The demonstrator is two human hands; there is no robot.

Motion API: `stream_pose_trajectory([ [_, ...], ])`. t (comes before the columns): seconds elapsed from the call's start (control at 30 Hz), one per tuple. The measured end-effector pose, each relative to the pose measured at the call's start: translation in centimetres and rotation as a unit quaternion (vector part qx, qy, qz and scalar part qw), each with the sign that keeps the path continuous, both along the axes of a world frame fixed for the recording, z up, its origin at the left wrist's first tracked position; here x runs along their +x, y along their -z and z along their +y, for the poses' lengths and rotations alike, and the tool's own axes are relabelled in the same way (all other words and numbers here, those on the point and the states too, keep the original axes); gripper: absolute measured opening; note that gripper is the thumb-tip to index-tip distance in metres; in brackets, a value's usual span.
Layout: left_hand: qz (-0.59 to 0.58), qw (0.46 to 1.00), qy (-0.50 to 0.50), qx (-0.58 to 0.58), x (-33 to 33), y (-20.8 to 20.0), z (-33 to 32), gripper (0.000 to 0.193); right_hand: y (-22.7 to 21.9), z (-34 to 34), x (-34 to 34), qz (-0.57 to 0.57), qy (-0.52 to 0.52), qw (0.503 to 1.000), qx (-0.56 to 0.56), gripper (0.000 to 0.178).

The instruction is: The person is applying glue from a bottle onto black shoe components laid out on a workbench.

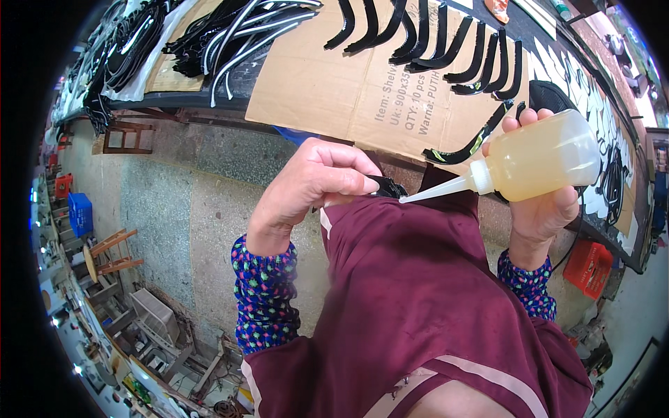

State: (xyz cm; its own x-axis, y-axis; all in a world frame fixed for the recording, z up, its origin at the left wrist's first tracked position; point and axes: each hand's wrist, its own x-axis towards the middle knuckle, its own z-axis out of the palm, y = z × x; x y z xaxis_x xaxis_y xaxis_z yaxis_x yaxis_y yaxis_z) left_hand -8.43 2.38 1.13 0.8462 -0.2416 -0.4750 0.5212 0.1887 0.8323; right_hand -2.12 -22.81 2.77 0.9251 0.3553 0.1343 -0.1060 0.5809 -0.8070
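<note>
My left hand (310, 177) pinches a small black strip (394, 189) between thumb and fingers above my lap, and most of that strip is hidden. A clear squeeze bottle (547, 157) of yellowish liquid lies tilted in my right hand (543, 217), whose fingers wrap round its body. The bottle's long pointed nozzle (439, 189) reaches left to the black strip; whether it touches cannot be made out. Just beyond, several curved black strips (460, 52) lie in a row on a cardboard sheet (300, 90). A nearer curved strip (477, 143) with yellow-green marks rests at the sheet's edge.
Bundles of black and white strips (240, 35) cover the table's left part. White cut pieces (606, 132) are spread at the right. On the floor are a wooden stool (111, 254), a blue bin (80, 214) and, below the table's right side, a red crate (589, 268).
</note>
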Motion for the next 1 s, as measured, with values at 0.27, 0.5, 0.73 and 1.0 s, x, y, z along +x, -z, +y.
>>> stream_pose_trajectory([
  [0.27, -0.007, 1.0, 0.004, -0.008, -0.1, -0.2, 0.3, 0.01, -0.3, -1.0, 0.2, -0.012, 0.017, 0.998, -0.058, 0.086],
  [0.5, 0.001, 1.0, 0.006, 0.0, 0.4, 0.3, 0.5, 0.011, 0.1, 0.3, 0.8, -0.01, 0.04, 0.999, 0.001, 0.079],
  [0.73, -0.006, 0.992, -0.096, -0.086, 0.6, 0.8, 0.8, 0.013, 0.7, -1.7, 1.1, -0.008, 0.013, 1.0, -0.022, 0.075],
  [1.0, -0.066, 0.994, -0.054, -0.073, 5.3, 0.3, -2.2, 0.027, 0.6, -8.6, 3.0, -0.011, 0.171, 0.98, 0.099, 0.08],
])
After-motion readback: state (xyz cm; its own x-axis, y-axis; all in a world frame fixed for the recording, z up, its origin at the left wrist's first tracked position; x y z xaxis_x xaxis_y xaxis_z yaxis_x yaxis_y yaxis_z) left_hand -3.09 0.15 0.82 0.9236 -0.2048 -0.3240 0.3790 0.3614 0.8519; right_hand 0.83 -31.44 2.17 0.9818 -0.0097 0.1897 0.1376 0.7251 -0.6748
